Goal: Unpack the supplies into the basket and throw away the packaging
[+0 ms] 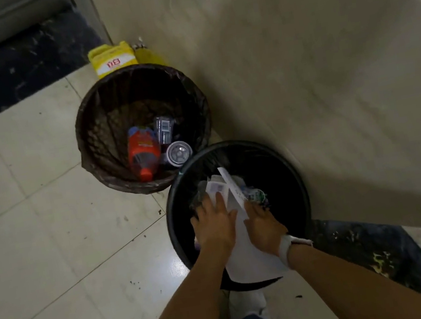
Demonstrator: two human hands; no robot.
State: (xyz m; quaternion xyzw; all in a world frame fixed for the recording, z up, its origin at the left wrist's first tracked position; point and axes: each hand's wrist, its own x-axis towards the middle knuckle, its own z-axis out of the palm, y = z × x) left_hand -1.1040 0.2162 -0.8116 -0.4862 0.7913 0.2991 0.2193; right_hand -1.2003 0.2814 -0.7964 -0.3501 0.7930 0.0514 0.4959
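**Head view: both hands push white packaging into the black bin**

Left hand [215, 221] lies flat, fingers straight, pressing on the white packaging [240, 233]; right hand [264, 227] curls over the sheet's other edge. The packaging looks thin, light and floppy, probably plastic or paper that creases easily, so it is best gripped by its edges and crumpled. Around both hands sits the round, smooth black bin [295, 181], with more scraps just ahead of the fingers. Beyond it, touching its rim, stands a dark woven basket [92, 129] holding a red bottle [144, 153].
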